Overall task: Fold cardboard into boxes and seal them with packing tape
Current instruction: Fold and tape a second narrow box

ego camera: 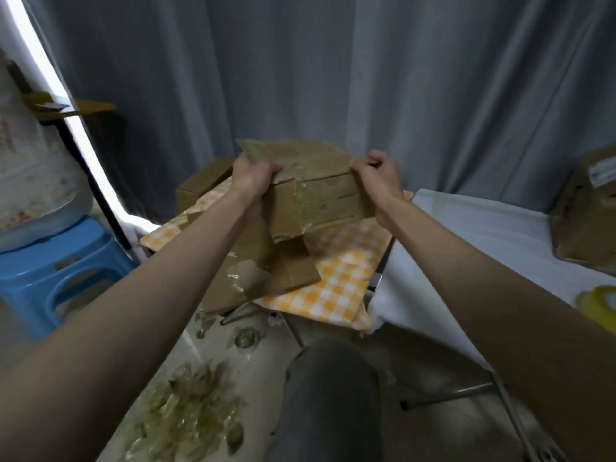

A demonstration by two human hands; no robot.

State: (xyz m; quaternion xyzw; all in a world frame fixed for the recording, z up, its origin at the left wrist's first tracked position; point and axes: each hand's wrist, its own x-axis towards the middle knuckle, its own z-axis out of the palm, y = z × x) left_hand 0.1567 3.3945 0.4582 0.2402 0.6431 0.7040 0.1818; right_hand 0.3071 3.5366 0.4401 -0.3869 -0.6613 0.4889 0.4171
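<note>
A worn brown cardboard box [320, 198], patched with old clear tape, is held up over a small table with an orange checked cloth [343, 281]. My left hand [250, 178] grips its upper left corner and flap. My right hand [376, 175] grips the upper right edge, fingers curled round the cardboard. A flattened cardboard sheet [266, 271] with torn tape lies on the cloth beneath the box. A yellow roll of packing tape [600, 300] sits at the right edge on a white surface.
Another cardboard box [200, 185] stands behind the table at the left, and a larger one [586, 208] on the white surface at the right. A blue plastic stool [63, 265] is at the left. Tape scraps [186, 411] litter the floor. Grey curtains hang behind.
</note>
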